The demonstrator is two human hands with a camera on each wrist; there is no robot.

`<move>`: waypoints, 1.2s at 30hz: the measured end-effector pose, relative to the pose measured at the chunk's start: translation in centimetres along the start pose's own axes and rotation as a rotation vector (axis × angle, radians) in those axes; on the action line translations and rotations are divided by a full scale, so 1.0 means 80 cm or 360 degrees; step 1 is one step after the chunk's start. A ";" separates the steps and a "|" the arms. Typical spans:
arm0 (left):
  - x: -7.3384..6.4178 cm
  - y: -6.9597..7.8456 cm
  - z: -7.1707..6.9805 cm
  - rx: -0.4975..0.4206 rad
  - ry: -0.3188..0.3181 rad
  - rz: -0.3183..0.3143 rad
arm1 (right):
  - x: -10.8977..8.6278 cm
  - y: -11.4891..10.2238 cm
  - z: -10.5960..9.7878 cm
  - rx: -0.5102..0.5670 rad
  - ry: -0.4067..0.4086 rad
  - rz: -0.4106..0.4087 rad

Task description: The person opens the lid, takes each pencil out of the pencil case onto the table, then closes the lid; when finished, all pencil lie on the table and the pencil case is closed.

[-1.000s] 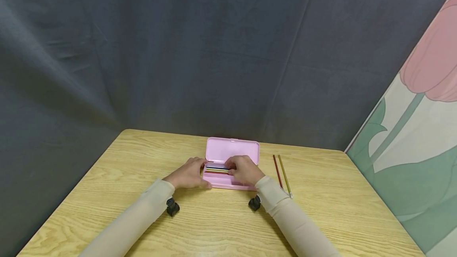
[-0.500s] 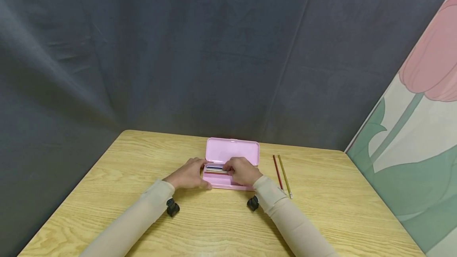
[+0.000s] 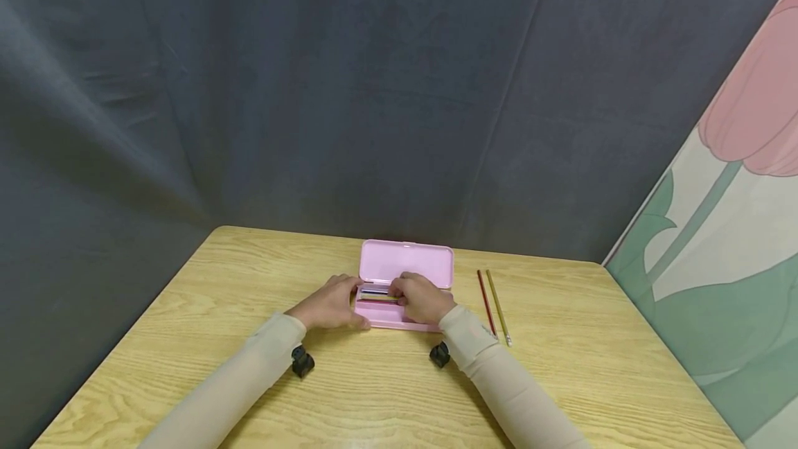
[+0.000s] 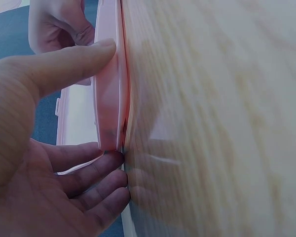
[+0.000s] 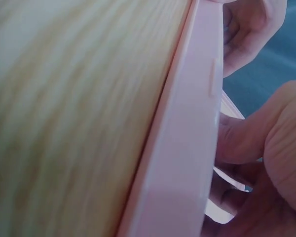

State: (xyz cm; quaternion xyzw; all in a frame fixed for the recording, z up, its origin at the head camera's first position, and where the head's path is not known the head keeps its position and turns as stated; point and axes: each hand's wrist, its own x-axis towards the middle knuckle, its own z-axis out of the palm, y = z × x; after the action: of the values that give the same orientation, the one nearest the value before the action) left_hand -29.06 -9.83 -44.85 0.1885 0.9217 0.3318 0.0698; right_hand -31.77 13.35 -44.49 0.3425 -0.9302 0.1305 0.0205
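A pink pencil case (image 3: 382, 316) lies on the table, its lid (image 3: 405, 262) raised at the back. My left hand (image 3: 327, 303) grips its left end; in the left wrist view the thumb lies along the front wall and the fingertips touch the end. Several colored pencils (image 3: 376, 296) lie side by side in the back part of the case. My right hand (image 3: 425, 298) reaches in from the right, with curled fingers and thumb pinching at the pencils; its palm covers their right ends. In the right wrist view the case's front wall (image 5: 187, 128) hides the fingertips.
To the right of the case, a red pencil (image 3: 486, 302) and a yellow pencil (image 3: 499, 307) lie on the wooden table (image 3: 374, 393). A dark curtain (image 3: 374, 102) hangs behind the table. A flower-print panel (image 3: 717, 248) stands along the right.
My right hand has shifted slightly left over the pencils, and the pencils in the case have moved a little under its fingers. The left hand and the case stay put.
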 end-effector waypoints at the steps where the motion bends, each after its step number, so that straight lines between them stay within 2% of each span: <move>1: 0.000 0.000 0.000 0.0000 0.0001 0.0000 | 0.000 0.000 0.000 0.0012 0.0012 0.0005; 5: -0.001 0.001 0.000 0.0000 0.0003 0.0000 | -0.001 -0.003 -0.002 0.0074 0.0066 0.0014; 10: -0.001 0.003 -0.001 0.0017 0.0010 -0.0005 | -0.002 -0.006 -0.008 0.0097 0.0055 0.0053; 14: -0.001 0.002 -0.001 0.0022 0.0018 -0.0007 | -0.004 -0.007 -0.012 0.0094 0.0071 0.0031; 17: -0.001 0.002 -0.001 0.0018 0.0013 -0.0015 | -0.006 -0.005 -0.014 0.0092 0.0153 -0.0012; 21: -0.002 0.002 -0.001 0.0013 0.0002 -0.0018 | -0.007 -0.001 -0.018 0.0104 0.0325 -0.0053; 27: -0.002 0.001 -0.001 0.0005 0.0013 0.0009 | -0.012 0.000 -0.037 0.0229 0.0497 -0.0058; 36: -0.005 0.001 -0.001 -0.0009 0.0010 0.0027 | -0.024 0.010 -0.063 0.0384 0.0525 0.0100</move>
State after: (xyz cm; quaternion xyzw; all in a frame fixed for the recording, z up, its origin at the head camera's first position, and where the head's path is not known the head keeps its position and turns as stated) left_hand -28.70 -9.97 -44.70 0.1949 0.9193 0.3356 0.0646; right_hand -31.07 16.48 -40.09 0.2871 -0.9021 0.2959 0.1271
